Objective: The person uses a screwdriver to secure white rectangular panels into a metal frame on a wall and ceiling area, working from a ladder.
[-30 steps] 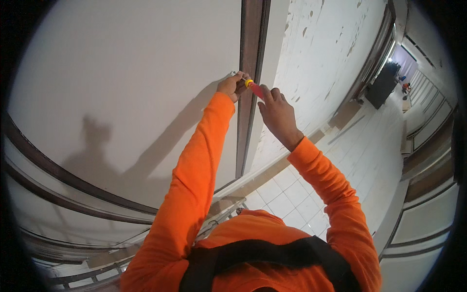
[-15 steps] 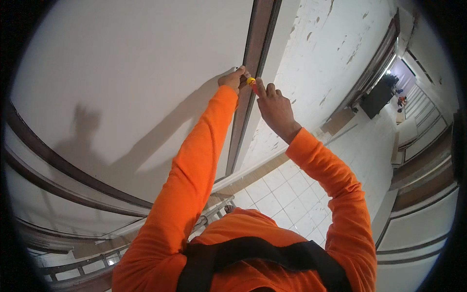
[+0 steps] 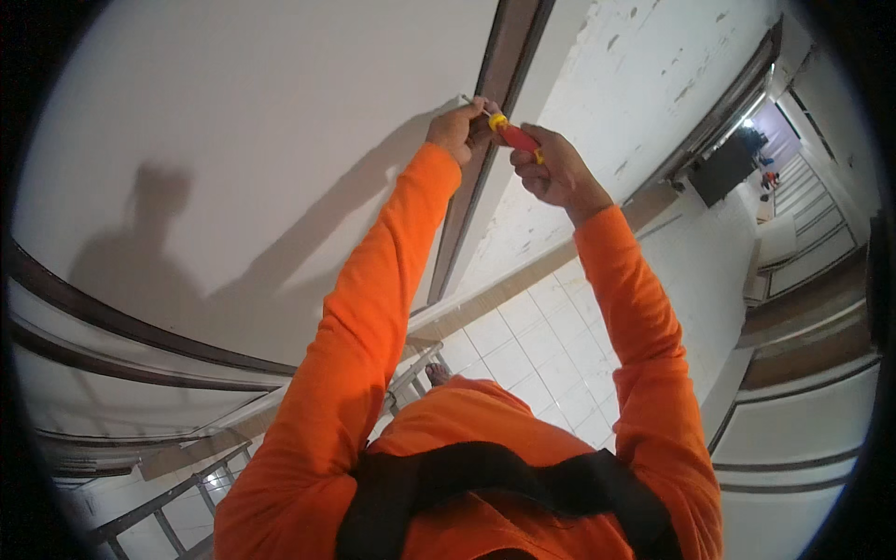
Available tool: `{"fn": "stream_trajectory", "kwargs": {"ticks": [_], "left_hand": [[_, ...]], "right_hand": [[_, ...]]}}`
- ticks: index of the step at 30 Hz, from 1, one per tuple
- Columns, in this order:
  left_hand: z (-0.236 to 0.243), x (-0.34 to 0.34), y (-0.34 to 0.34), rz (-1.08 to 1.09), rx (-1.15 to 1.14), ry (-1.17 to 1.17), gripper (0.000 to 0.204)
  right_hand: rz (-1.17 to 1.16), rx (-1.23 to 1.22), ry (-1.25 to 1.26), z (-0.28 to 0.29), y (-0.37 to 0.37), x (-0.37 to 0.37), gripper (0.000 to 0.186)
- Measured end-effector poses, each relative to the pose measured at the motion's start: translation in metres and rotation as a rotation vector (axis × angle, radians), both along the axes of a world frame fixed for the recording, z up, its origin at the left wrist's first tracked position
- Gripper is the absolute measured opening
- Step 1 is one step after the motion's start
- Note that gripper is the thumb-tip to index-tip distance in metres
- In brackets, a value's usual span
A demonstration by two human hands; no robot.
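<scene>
Gripping: one right hand (image 3: 560, 173), fingers curled closed around the handle of one screwdriver (image 3: 519, 139). Screwdriver, one: red handle, one yellow collar at the front, a yellow patch at the rear end, one thin shaft pointing up and left; any lettering on it too small to read. Location: in front of one dark brown upright strip (image 3: 511, 42), the shaft running to the other hand. Left hand (image 3: 452, 133), one: fingers bent and drawn close together at the shaft; whether they pinch the shaft or a small piece beside it cannot be told. Sleeves, two, both orange: left (image 3: 383, 252), right (image 3: 635, 289). Black strap (image 3: 485, 462), one, lying across the orange top. Walls flanking the strip, two: at left a smooth pale panel (image 3: 280, 75) bearing one shadow (image 3: 140, 233) of the person; at right a white wall (image 3: 644, 65) with many chipped patches, too many to count. Below: one floor (image 3: 509, 359) of pale square tiles, one bare foot (image 3: 436, 374), one ladder-like frame (image 3: 198, 479) at lower left. Far off at upper right: one dark slab (image 3: 723, 170), standing at a tilt in this view.
</scene>
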State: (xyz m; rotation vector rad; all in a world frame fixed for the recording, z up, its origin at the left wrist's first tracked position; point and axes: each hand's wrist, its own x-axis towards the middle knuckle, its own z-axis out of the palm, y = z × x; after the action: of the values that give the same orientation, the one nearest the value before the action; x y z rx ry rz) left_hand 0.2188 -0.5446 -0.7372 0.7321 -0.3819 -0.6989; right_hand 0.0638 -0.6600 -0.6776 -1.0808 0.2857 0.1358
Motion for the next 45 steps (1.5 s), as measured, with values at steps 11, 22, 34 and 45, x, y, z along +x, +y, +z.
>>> {"fn": "stream_trajectory", "kwargs": {"ticks": [11, 22, 34, 45], "left_hand": [[0.009, -0.013, -0.018, 0.178, 0.068, 0.105, 0.014], [0.0, 0.01, -0.022, 0.209, 0.006, 0.141, 0.012], [0.004, -0.012, -0.01, 0.18, 0.01, 0.087, 0.018], [0.004, -0.014, -0.019, 0.23, 0.007, 0.094, 0.016]], "right_hand": [[-0.423, -1.649, -0.534, -0.043, -0.001, -0.005, 0.031], [-0.267, -2.229, -0.568, -0.023, 0.022, -0.017, 0.058], [-0.331, -1.445, -0.327, -0.019, 0.017, -0.005, 0.03], [-0.289, -1.782, -0.428, -0.023, 0.003, -0.013, 0.033]]}}
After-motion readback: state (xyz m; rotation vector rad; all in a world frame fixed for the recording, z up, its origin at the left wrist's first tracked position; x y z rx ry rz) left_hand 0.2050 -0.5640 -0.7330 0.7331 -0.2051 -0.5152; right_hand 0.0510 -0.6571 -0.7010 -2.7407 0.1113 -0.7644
